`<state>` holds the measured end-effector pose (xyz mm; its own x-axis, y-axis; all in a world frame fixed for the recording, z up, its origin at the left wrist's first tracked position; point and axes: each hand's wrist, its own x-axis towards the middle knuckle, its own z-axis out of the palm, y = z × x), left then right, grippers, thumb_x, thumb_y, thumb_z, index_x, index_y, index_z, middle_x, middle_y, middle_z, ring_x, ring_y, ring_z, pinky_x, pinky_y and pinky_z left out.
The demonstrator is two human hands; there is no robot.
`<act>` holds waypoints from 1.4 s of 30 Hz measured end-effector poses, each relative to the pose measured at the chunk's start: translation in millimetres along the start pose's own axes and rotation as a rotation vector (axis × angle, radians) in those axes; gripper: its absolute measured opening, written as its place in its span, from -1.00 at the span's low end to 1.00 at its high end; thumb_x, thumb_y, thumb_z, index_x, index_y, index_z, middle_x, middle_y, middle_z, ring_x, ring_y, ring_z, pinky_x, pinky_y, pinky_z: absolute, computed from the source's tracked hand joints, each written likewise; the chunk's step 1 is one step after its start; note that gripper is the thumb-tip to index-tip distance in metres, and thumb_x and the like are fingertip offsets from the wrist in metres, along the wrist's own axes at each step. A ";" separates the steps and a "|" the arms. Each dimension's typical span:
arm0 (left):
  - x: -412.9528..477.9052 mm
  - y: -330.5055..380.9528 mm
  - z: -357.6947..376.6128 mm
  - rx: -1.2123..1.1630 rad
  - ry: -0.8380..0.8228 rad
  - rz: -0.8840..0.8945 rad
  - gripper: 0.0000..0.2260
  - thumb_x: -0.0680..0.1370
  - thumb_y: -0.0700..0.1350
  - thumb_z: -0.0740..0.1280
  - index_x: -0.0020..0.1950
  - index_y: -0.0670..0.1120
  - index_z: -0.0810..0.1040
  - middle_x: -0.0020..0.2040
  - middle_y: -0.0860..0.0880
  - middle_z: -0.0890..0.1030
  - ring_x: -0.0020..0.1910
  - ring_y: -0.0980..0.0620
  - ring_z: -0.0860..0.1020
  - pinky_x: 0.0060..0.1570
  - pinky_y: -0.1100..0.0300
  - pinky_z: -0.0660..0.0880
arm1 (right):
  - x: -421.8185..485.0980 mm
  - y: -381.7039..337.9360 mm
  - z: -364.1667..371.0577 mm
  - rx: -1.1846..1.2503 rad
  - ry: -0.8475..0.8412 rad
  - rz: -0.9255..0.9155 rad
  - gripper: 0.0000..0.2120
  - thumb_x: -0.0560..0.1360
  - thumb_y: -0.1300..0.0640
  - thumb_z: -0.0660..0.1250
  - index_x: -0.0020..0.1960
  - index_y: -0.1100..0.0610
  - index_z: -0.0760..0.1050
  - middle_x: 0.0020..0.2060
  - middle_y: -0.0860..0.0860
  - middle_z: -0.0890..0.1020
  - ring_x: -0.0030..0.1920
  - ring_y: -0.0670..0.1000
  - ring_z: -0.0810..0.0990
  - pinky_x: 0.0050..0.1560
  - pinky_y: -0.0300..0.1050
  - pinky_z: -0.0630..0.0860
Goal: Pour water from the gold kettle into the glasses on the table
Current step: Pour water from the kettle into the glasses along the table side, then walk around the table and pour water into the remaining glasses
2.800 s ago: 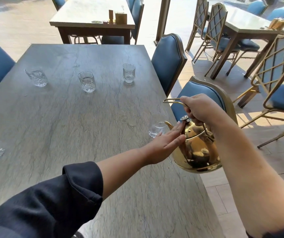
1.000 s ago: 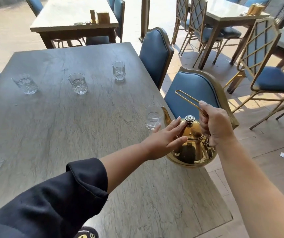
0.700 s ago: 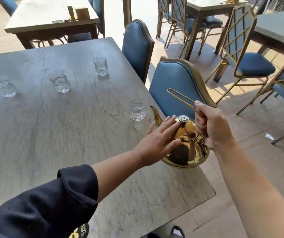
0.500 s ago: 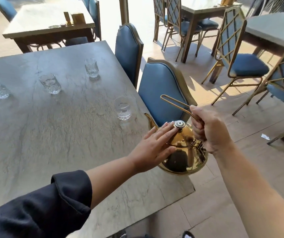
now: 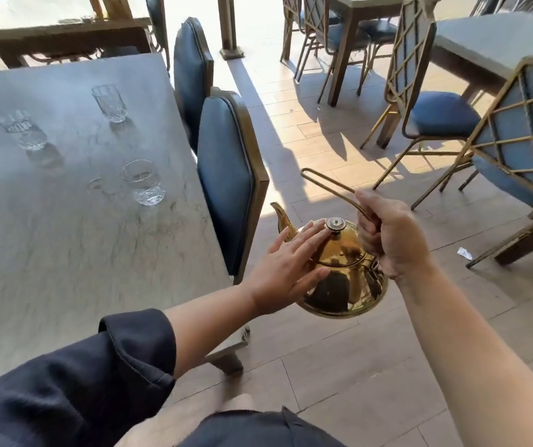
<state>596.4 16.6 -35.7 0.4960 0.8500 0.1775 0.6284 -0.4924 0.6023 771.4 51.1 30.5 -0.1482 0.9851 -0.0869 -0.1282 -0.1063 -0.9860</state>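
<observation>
While my right hand (image 5: 391, 235) grips the handle (image 5: 326, 183) of the gold kettle (image 5: 345, 285) and my left hand (image 5: 286, 266) lies flat on its lid (image 5: 339, 250), the kettle hangs beside the table (image 5: 65, 253); I should carry the spout (image 5: 283, 216) to the nearest glass (image 5: 144, 183) at ten o'clock before tipping slowly.

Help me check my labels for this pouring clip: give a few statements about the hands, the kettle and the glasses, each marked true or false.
1. The right hand grips the gold kettle by its handle. True.
2. The left hand holds a glass. False: it lies flat on the kettle's lid.
3. The kettle's spout is over the nearest glass. False: the kettle hangs over the floor, off the table.
4. The nearest glass stands upright on the table. True.
</observation>
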 end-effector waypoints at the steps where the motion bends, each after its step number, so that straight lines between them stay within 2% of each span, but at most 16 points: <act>1: 10.5 1.9 3.3 0.005 -0.019 -0.003 -0.48 0.61 0.12 0.05 0.53 0.07 -0.02 0.51 0.16 -0.04 0.47 0.25 -0.18 0.41 0.26 -0.33 | 4.6 -0.3 -9.3 0.000 0.016 -0.003 -0.59 0.48 -0.01 0.25 -0.52 0.03 0.32 -0.64 -0.09 0.29 -0.65 -0.10 0.19 -0.64 -0.31 0.15; 8: 95.7 -6.8 19.8 0.045 -0.067 -0.068 -0.44 0.59 0.20 0.00 0.54 0.05 -0.02 0.56 0.07 0.00 0.43 0.26 -0.17 0.39 0.22 -0.33 | 65.8 -1.0 -56.3 0.013 0.091 -0.034 -0.52 0.52 0.03 0.22 -0.58 0.01 0.31 -0.66 -0.10 0.27 -0.64 -0.10 0.19 -0.62 -0.30 0.16; 13: 167.4 -33.2 18.2 0.122 -0.034 -0.126 -0.40 0.58 0.25 -0.03 0.55 0.03 -0.06 0.56 0.06 -0.04 0.52 0.11 -0.11 0.43 0.13 -0.33 | 145.4 -12.0 -78.1 -0.004 0.030 -0.053 -0.50 0.59 0.09 0.17 -0.54 0.04 0.29 -0.66 -0.10 0.27 -0.64 -0.09 0.18 -0.62 -0.29 0.13; 18: 232.9 -60.2 -2.0 0.166 0.008 -0.236 -0.43 0.59 0.22 -0.06 0.54 0.07 -0.15 0.56 0.08 -0.15 0.51 0.12 -0.20 0.37 0.11 -0.44 | 233.2 -33.2 -87.2 -0.015 -0.077 -0.049 -0.53 0.58 0.08 0.18 -0.51 0.07 0.28 -0.65 -0.09 0.26 -0.64 -0.08 0.18 -0.61 -0.26 0.11; 22: 278.8 -75.5 -19.1 0.157 0.079 -0.359 -0.45 0.61 0.19 -0.06 0.54 0.08 -0.15 0.56 0.08 -0.15 0.51 0.14 -0.21 0.41 0.01 -0.38 | 300.6 -45.6 -86.0 0.012 -0.148 -0.055 -0.52 0.56 0.06 0.20 -0.54 0.03 0.29 -0.66 -0.09 0.26 -0.65 -0.10 0.17 -0.62 -0.31 0.11; 29: 342.4 -112.9 -51.1 0.160 0.244 -0.531 -0.47 0.62 0.14 -0.02 0.54 0.07 -0.12 0.56 0.10 -0.15 0.51 0.17 -0.19 0.38 0.03 -0.36 | 416.3 -59.1 -71.0 0.031 -0.389 -0.019 -0.54 0.50 0.00 0.24 -0.56 0.03 0.33 -0.67 -0.12 0.28 -0.67 -0.11 0.19 -0.63 -0.35 0.17; 34: 371.6 -145.3 -76.7 0.174 0.375 -0.638 -0.47 0.61 0.17 -0.03 0.53 0.10 -0.12 0.55 0.14 -0.14 0.50 0.21 -0.18 0.33 0.05 -0.38 | 488.4 -74.8 -42.4 -0.006 -0.597 -0.017 -0.54 0.48 0.00 0.24 -0.58 0.04 0.34 -0.68 -0.12 0.28 -0.68 -0.11 0.18 -0.62 -0.35 0.17; 40: 393.1 -183.2 -118.9 0.192 0.474 -0.759 -0.47 0.61 0.19 -0.06 0.54 0.07 -0.07 0.56 0.11 -0.08 0.44 0.27 -0.14 0.39 -0.11 -0.32 | 550.8 -91.1 9.6 -0.019 -0.762 0.005 -0.54 0.47 -0.01 0.23 -0.59 0.03 0.34 -0.68 -0.13 0.28 -0.68 -0.12 0.17 -0.63 -0.34 0.15; 42: 394.4 -197.2 -136.9 0.189 0.475 -0.815 -0.46 0.60 0.21 -0.08 0.54 0.08 -0.08 0.56 0.09 -0.08 0.49 0.18 -0.08 0.39 -0.16 -0.30 | 567.9 -92.9 29.1 -0.007 -0.793 0.015 -0.53 0.50 0.01 0.23 -0.58 0.02 0.33 -0.67 -0.13 0.28 -0.67 -0.12 0.16 -0.63 -0.34 0.15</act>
<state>586.1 474.6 22.0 -0.4043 0.9110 0.0813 0.7797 0.2968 0.5514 670.6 616.5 76.9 -0.8045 0.5934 0.0248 -0.1154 -0.1152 -0.9866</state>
